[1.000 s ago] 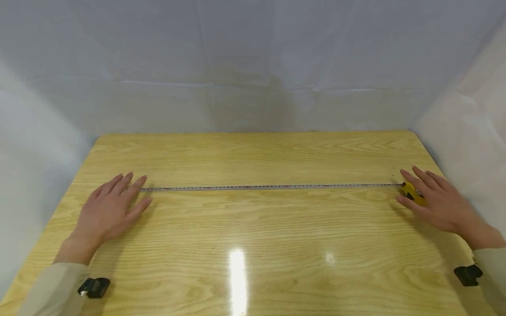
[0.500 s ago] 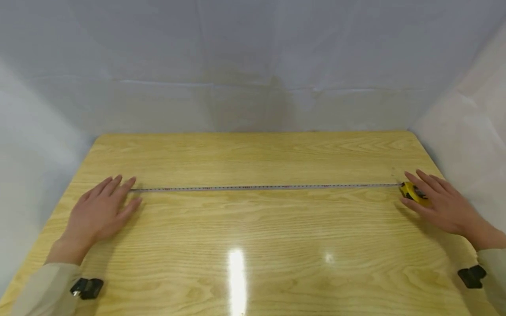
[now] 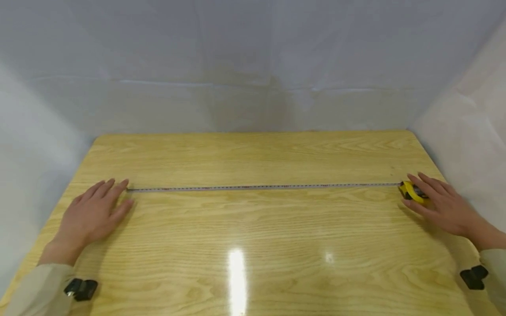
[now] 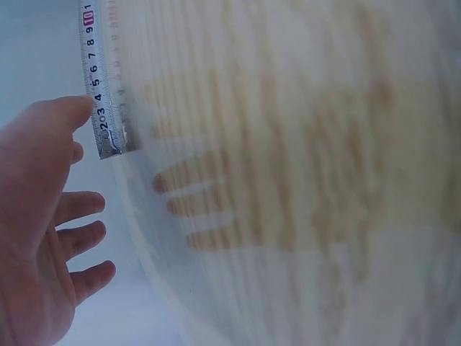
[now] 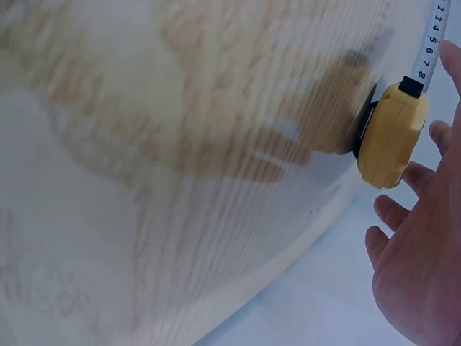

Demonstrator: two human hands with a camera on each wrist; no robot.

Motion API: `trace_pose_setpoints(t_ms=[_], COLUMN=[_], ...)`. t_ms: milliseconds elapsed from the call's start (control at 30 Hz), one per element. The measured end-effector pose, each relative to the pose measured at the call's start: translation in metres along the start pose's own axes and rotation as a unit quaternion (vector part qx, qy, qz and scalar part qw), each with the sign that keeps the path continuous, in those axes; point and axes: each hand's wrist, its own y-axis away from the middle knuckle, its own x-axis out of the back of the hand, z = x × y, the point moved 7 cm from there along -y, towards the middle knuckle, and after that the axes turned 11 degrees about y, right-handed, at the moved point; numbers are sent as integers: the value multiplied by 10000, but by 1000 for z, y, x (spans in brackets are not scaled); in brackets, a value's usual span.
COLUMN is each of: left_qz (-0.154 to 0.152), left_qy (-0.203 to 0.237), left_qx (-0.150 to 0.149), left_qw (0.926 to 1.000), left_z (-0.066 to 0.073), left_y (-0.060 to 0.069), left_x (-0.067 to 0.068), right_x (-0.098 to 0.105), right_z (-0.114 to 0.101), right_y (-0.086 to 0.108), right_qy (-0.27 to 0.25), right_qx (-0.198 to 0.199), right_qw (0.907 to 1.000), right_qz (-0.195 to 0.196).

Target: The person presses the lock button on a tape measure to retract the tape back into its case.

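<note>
A steel tape measure lies drawn out across the table, its yellow and black case at the right and its printed blade running left. In the left wrist view the blade's metal end shows beside the thumb. My left hand hovers at that end, fingers spread and loosely bent, gripping nothing; the thumb tip overlaps the blade's edge, and I cannot tell if they touch. Around the case my right hand has its fingers parted and relaxed; a fingertip is close to the case, contact unclear.
The light wooden table has a glossy top that reflects a lamp. Pale sheeting rises behind the table and at both sides. A small black device sits at each wrist, the left one over a beige sleeve.
My left hand has slid left and toward me, uncovering the blade's end. The right hand has shifted slightly right, and more of the case shows. The tape measure stays almost in place.
</note>
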Motion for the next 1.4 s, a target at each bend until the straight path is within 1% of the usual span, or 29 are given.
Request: trace_pose_setpoints(t_ms=[500, 833, 1167, 1400], left_qz=[130, 74, 106, 336], left_qy=[27, 62, 55, 13], left_qx=[-46, -3, -175, -383], left_qw=[9999, 10000, 9998, 9987], left_z=[-3, -1, 3, 5], left_y=[2, 0, 0, -3], left_x=[0, -2, -2, 1], right_x=[-2, -1, -3, -1], right_z=[5, 8, 11, 12], right_y=[-2, 0, 0, -3], right_qy=[-237, -311, -436, -678], right_qx=[-62, -98, -191, -233], right_qw=[9997, 9994, 9988, 9973], right_qz=[-61, -74, -141, -184])
